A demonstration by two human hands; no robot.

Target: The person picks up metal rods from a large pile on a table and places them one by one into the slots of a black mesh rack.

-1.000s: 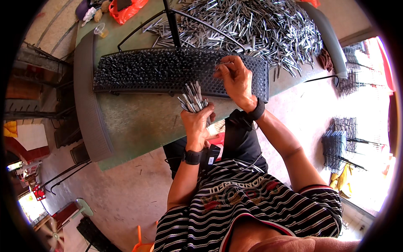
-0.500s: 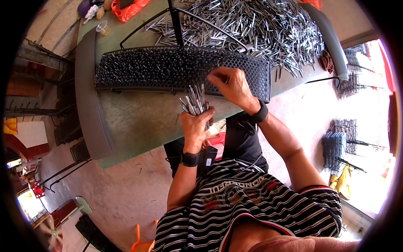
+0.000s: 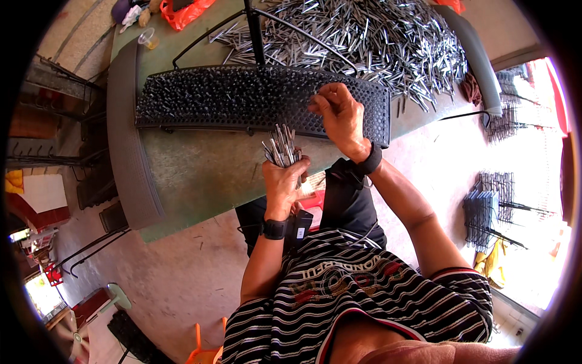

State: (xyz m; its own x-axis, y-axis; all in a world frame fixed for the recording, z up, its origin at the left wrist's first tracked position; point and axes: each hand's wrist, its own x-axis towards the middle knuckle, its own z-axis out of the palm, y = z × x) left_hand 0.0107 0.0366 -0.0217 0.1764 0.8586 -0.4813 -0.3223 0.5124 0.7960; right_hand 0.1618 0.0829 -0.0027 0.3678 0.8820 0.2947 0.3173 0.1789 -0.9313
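My left hand (image 3: 282, 182) is wrapped around a bundle of thin silvery metal rods (image 3: 281, 143), their ends pointing up and fanning slightly. It is just off the near side of a long black perforated tray (image 3: 377, 110). The tray's left and middle holes are packed with upright rods (image 3: 206, 97); its right end shows bare holes. Over the right part of the tray is my right hand (image 3: 343, 121), fingers curled with thumb and fingertips together. Whatever they pinch is too small or hidden to make out.
A large heap of loose metal rods (image 3: 376, 36) lies behind the tray on the green tabletop (image 3: 200, 170). A black metal post (image 3: 253, 33) with slanting braces rises behind the tray. Grey padded strips (image 3: 130, 133) run along the table's ends. A plastic cup (image 3: 148, 39) stands at far left.
My right hand has shifted slightly right and away from me over the tray, its fingers curling in more. The left hand and its bundle have hardly moved.
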